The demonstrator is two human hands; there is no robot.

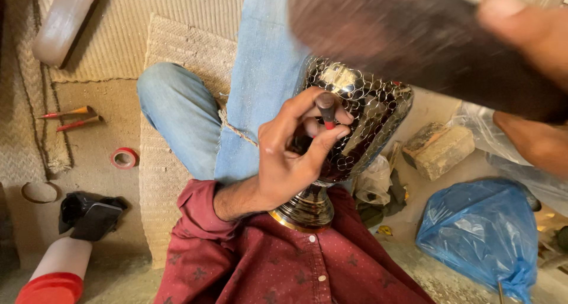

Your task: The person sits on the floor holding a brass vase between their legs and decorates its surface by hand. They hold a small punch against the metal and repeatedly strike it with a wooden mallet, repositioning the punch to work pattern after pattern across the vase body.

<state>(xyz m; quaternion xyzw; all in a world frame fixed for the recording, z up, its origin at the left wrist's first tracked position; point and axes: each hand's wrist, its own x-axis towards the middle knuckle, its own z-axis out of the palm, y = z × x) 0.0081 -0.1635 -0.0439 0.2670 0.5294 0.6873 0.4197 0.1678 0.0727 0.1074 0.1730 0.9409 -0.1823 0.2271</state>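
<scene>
- Floor-level craft workshop, worked cross-legged on woven mats (189,44) over dusty ground.
- Red-handled chisels (71,117) and a tape roll (124,158) lying loose on the dirt.
- Hammered metal goblet (367,112) in hand, a wooden block (441,149) and a blue plastic bag (482,233) alongside.

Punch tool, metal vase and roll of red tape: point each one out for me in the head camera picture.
punch tool (326,107), head view, on its dark upper shaft above the left hand's fingers.
metal vase (370,112), head view, on its hammered, scaled body.
roll of red tape (124,158), head view, on its red rim.
</scene>
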